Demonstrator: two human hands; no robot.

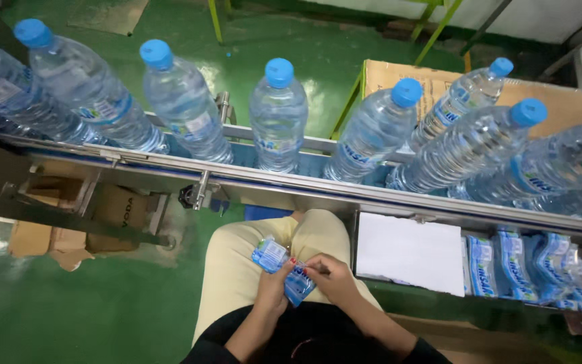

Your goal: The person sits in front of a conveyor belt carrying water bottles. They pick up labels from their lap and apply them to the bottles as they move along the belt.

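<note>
blue-and-clear plastic label sleeves [283,266], a small bunch, sit over the person's lap, held between both hands. left hand [274,282] grips the bunch from below, fingers wrapped round it. right hand [331,276] pinches the top sleeve at its near edge, thumb and fingertips closed on it. cream trousers [237,263] under the hands, dark sleeves at the bottom edge. just ahead runs a metal conveyor [291,182] carrying a row of clear water bottles [279,114] with blue caps; left ones upright, right ones crowded and tilted together. right of the knees, a tray [409,253] under the conveyor rail shows a white sheet, and beside it a stack of more blue label sleeves [527,266]. cardboard boxes [68,216] on the green floor [68,303] at left, another brown carton [560,101] behind the bottles.
</note>
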